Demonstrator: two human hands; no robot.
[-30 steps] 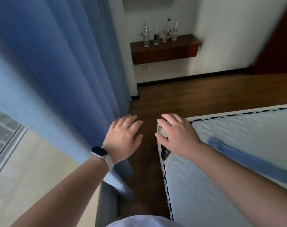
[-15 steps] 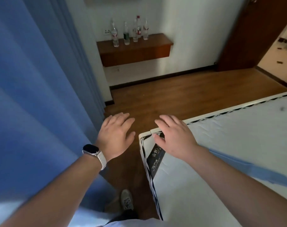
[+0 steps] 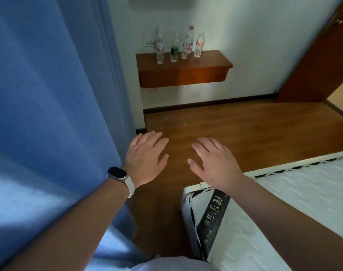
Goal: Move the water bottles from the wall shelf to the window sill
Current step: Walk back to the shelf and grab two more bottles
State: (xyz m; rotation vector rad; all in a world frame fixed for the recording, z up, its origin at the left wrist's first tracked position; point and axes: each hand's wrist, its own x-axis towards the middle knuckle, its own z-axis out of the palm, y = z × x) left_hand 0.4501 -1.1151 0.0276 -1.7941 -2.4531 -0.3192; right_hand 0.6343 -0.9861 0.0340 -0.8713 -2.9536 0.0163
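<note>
Our left hand (image 3: pixel 147 155) & right hand (image 3: pixel 211 163) hang palm-down over the wood floor (image 3: pixel 245 130), holding nothing. Left fingers (image 3: pixel 153 136) are straight & nearly together; right fingers (image 3: pixel 206 142) are loosely spread. The water bottles (image 3: pixel 174 48) stand well beyond our fingertips, upright in a loose row on the wall shelf (image 3: pixel 186 75). We count approx five, one w/ a red cap partly behind another. Window sill isn't in view. A blue curtain (image 3: pixel 49 94) hangs just left of our left fingers.

The bottles look like clear thin plastic, tall & narrow-necked, w/ labels at mid-body. Prob light-ish, but fill level is unclear from here. Thin walls will likely dent & smooth plastic may slip, so we'd wrap round the labelled mid-body, not the neck. Shelf is glossy dark wood, boxy, flat-topped.
</note>
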